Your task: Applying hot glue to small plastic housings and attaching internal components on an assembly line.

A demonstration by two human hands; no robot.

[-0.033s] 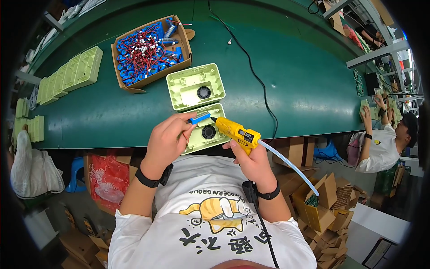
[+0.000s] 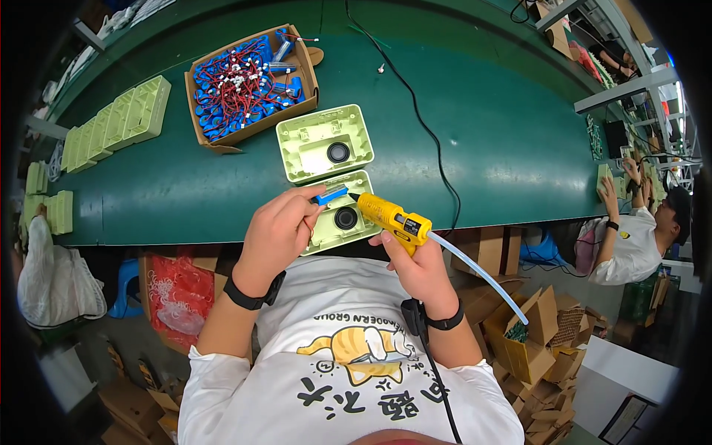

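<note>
Between the fingertips of my left hand [image 2: 276, 231] is a blue cylindrical battery [image 2: 331, 196], held over the nearer green plastic housing [image 2: 319, 241]. My right hand [image 2: 419, 271] is wrapped round the grip of a yellow hot glue gun [image 2: 387, 218]. The gun's dark nozzle points left, at or very close to the battery's right end; contact is hard to tell. From the back of the gun trails a long translucent glue stick [image 2: 482, 273]. A round black speaker [image 2: 345, 218] sits in the nearer housing. Just beyond lies a second open housing [image 2: 294, 158] with its own speaker [image 2: 338, 153].
A cardboard box [image 2: 256, 127] full of blue batteries with red wires stands beyond my left hand. Several green housings [image 2: 122, 122] are lined up at the far left. A black cable [image 2: 424, 126] crosses the green table [image 2: 512, 170]. At the right, another person [image 2: 630, 241] handles green parts.
</note>
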